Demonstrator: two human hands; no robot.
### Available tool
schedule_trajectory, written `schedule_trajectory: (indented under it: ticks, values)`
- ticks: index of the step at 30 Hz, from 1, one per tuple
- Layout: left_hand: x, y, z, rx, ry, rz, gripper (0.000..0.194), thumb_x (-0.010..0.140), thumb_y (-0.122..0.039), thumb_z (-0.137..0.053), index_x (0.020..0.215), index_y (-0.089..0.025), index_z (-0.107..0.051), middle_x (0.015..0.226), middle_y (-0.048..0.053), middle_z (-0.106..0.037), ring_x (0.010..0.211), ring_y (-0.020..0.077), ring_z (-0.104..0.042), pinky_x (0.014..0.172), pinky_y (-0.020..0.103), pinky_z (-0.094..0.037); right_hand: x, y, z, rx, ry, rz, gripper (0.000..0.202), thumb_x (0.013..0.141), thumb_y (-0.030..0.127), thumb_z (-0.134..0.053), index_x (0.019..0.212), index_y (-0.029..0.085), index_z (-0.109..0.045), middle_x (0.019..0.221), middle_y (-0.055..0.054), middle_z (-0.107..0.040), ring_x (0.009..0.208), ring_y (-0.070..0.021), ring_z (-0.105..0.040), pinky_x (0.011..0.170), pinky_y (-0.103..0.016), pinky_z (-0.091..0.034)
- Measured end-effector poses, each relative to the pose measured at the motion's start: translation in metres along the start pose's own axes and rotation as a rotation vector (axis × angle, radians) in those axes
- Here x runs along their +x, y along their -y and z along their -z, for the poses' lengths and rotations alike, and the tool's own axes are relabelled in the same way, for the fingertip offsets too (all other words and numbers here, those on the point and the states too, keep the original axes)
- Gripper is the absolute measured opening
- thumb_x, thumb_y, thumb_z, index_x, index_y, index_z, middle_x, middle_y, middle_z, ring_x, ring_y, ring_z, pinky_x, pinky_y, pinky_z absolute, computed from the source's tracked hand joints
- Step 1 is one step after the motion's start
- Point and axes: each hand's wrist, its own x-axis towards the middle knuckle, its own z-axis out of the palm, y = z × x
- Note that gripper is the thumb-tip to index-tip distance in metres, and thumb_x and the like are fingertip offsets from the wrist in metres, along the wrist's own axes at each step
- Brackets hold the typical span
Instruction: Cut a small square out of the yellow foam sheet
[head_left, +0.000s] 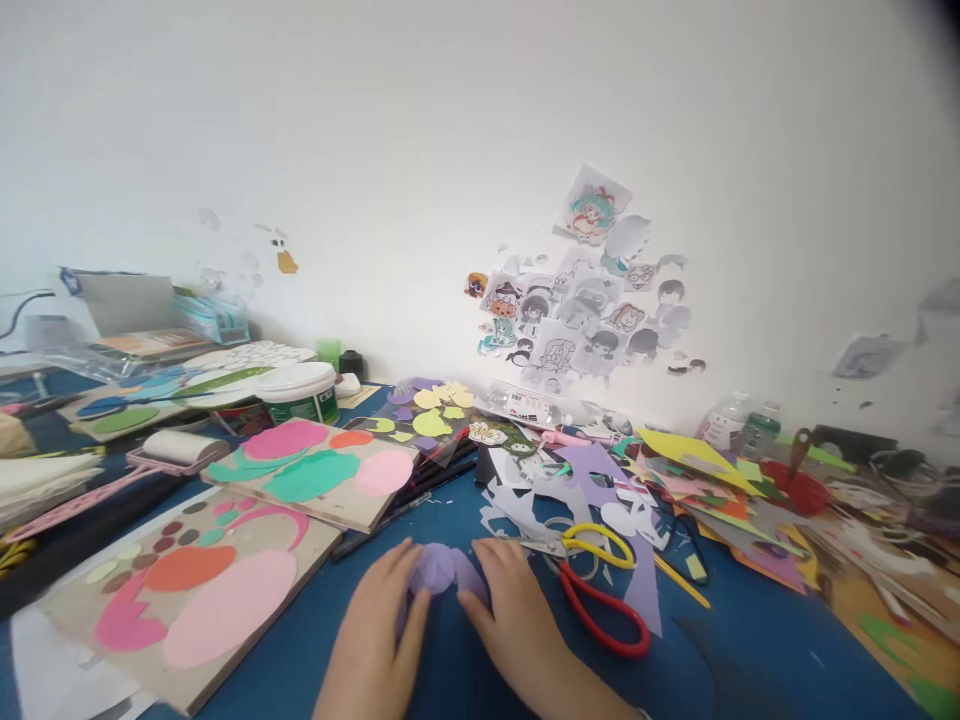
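At the near side of the blue counter (457,500), right between both hands, a round purple paper (433,569). Pinching it now with the left hand (379,630), thumb near, fingers farther back. Pinching a purple flap (469,573) just beside it with the right hand (521,610); hard to tell whether joined to the round one. And crowding the right hand closely, scissors (564,570) with a red loop and a yellow one, right in the way on that side! Behind them, a tangle of white and purple offcuts (529,505). Over to the left, two boards (244,645), one overlapping the other, both scattered with pink, orange and green shapes. Farther left, a pink-handled roller (176,447); behind the boards, a white-lidded tub (298,385). Far right, bright paper scraps (701,460) heaped up against a red bowl (796,488), with clear bottles (726,420) by the wall.
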Motion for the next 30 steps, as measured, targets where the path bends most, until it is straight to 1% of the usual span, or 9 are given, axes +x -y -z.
schedule_trajectory:
  ticks: [4,7,11,17,20,23,26,28,30]
  values:
    - [-0.008,-0.012,-0.017,0.590,0.076,-0.696,0.043,0.079,-0.038,-0.044,0.122,-0.032,-0.045,0.131,-0.003,-0.042,0.115,0.0275,-0.048,0.083,0.049,-0.050,-0.024,-0.014,0.011,-0.068,0.048,0.036,0.048,0.080,0.004,-0.040,0.125,0.013,-0.052,0.132,-0.007,-0.050,0.124,-0.0233,-0.040,0.108,-0.040,-0.032]
    - [-0.009,-0.027,-0.019,0.679,0.358,-0.927,0.051,0.082,-0.050,-0.035,0.128,-0.029,-0.034,0.132,-0.003,-0.034,0.115,0.0276,-0.046,0.081,0.046,-0.051,-0.037,-0.033,0.029,-0.227,-0.009,-0.007,0.048,0.081,0.007,-0.036,0.125,0.016,-0.053,0.133,-0.006,-0.049,0.125,-0.0237,-0.041,0.106,-0.043,-0.035]
    - [-0.006,-0.030,-0.015,0.652,0.582,-0.835,0.056,0.084,-0.055,-0.016,0.134,-0.031,-0.014,0.136,-0.005,-0.025,0.122,0.0249,-0.036,0.091,0.048,-0.045,-0.044,-0.059,0.048,-0.414,-0.064,-0.083,0.047,0.084,0.015,-0.036,0.130,0.021,-0.048,0.139,-0.004,-0.041,0.129,-0.0247,-0.036,0.105,-0.045,-0.037]
    - [0.007,-0.002,-0.010,0.819,0.211,-0.969,0.068,0.081,-0.058,-0.030,0.136,-0.025,-0.008,0.136,-0.004,-0.027,0.119,0.0212,-0.041,0.084,0.037,-0.050,-0.054,-0.078,0.060,-0.454,0.006,-0.176,0.048,0.088,0.032,-0.040,0.135,0.027,-0.039,0.145,-0.002,-0.030,0.134,-0.0272,-0.025,0.106,-0.046,-0.034]
    - [0.010,0.001,-0.011,0.834,0.172,-0.911,0.069,0.080,-0.059,-0.032,0.136,-0.026,-0.009,0.137,-0.003,-0.027,0.121,0.0215,-0.040,0.086,0.037,-0.049,-0.059,-0.084,0.062,-0.495,-0.018,-0.166,0.051,0.087,0.039,-0.042,0.136,0.026,-0.038,0.144,-0.004,-0.031,0.133,-0.0293,-0.029,0.103,-0.048,-0.037]
    - [0.004,-0.022,-0.014,0.687,0.424,-0.882,0.065,0.082,-0.056,-0.031,0.135,-0.028,-0.007,0.139,-0.001,-0.023,0.126,0.0231,-0.032,0.094,0.043,-0.042,-0.059,-0.091,0.059,-0.518,-0.047,-0.114,0.055,0.084,0.040,-0.049,0.136,0.022,-0.040,0.141,-0.008,-0.037,0.128,-0.0315,-0.037,0.099,-0.048,-0.042]
    - [-0.001,-0.058,-0.019,0.411,0.949,-0.890,0.060,0.082,-0.058,-0.025,0.133,-0.034,-0.005,0.140,-0.003,-0.021,0.130,0.0212,-0.024,0.102,0.048,-0.031,-0.053,-0.098,0.052,-0.525,-0.083,-0.065,0.053,0.082,0.033,-0.053,0.132,0.018,-0.045,0.140,-0.009,-0.039,0.124,-0.0312,-0.042,0.100,-0.047,-0.041]
    - [0.001,-0.075,-0.024,0.352,1.038,-0.710,0.059,0.080,-0.063,-0.022,0.132,-0.038,-0.009,0.142,-0.008,-0.017,0.133,0.0177,-0.019,0.107,0.046,-0.024,-0.048,-0.103,0.046,-0.535,-0.123,-0.039,0.048,0.082,0.024,-0.052,0.130,0.016,-0.048,0.138,-0.010,-0.042,0.121,-0.0306,-0.045,0.100,-0.047,-0.041]
    - [0.006,-0.080,-0.031,0.400,0.972,-0.537,0.064,0.078,-0.066,-0.020,0.133,-0.035,-0.013,0.143,-0.006,-0.014,0.134,0.0171,-0.016,0.110,0.043,-0.021,-0.043,-0.109,0.041,-0.542,-0.169,-0.029,0.044,0.082,0.016,-0.050,0.126,0.014,-0.052,0.135,-0.010,-0.046,0.117,-0.0297,-0.049,0.099,-0.047,-0.042]
